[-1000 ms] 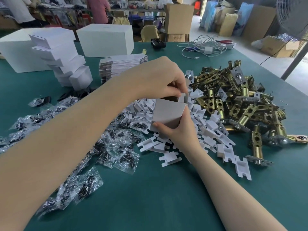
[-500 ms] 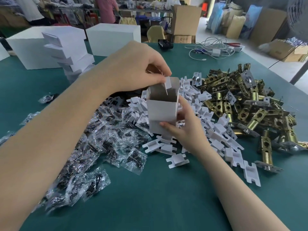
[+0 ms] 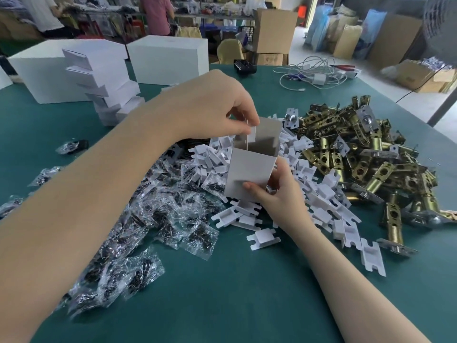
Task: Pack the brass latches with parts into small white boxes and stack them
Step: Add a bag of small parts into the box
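A small white box (image 3: pixel 249 169) stands upright above the middle of the green table (image 3: pixel 235 293), its long axis near vertical and its open mouth facing up. The right hand (image 3: pixel 277 194) holds it low down, thumb curled across the near face and fingers wrapped round the right side. The left hand (image 3: pixel 212 107) comes in from the left above the mouth and pinches a small side flap (image 3: pixel 251 134) between thumb and forefinger at the top left edge; the tall back flap (image 3: pixel 267 129) stands up just behind it.

The mouth lies directly under the left fingertips, so that hand is the nearer to any folding or filling. The brass latches (image 3: pixel 358 157) are heaped to the right, nearer the right hand, with white plastic inserts (image 3: pixel 321 194) between heap and box and bagged screws (image 3: pixel 148 219) spread to the near left. Packed boxes (image 3: pixel 103 87) are stacked far left, well apart. Open cloth lies near the person; the space round the box's base is crowded.
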A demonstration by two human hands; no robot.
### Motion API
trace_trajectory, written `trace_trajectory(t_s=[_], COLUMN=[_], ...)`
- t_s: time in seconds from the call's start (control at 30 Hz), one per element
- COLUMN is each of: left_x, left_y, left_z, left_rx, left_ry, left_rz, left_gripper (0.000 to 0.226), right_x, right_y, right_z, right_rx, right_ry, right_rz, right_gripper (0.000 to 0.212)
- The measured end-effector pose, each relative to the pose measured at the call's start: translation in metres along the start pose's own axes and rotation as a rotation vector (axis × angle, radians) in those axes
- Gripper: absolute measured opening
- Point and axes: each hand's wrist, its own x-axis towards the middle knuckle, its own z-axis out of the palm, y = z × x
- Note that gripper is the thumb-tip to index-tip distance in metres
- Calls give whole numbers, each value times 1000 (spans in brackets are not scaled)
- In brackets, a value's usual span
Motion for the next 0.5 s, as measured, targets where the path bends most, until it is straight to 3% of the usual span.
trace_trajectory(t_s=[0.23,0.33,0.5], left_x=[2,8,25], left_y=[9,22,35], left_z=[8,13,16], left_rx=[69,91,204], left_ry=[57,39,-106], left_rz=[-68,-106,-202], left_gripper=[8,15,18], right_x=[-2,-2,-1], right_y=[-1,-2,-1], right_z=[0,1,1], right_rx=[12,13,-1], right_ry=[-3,3,-1], right_rz=[7,7,8], right_gripper=[56,55,54])
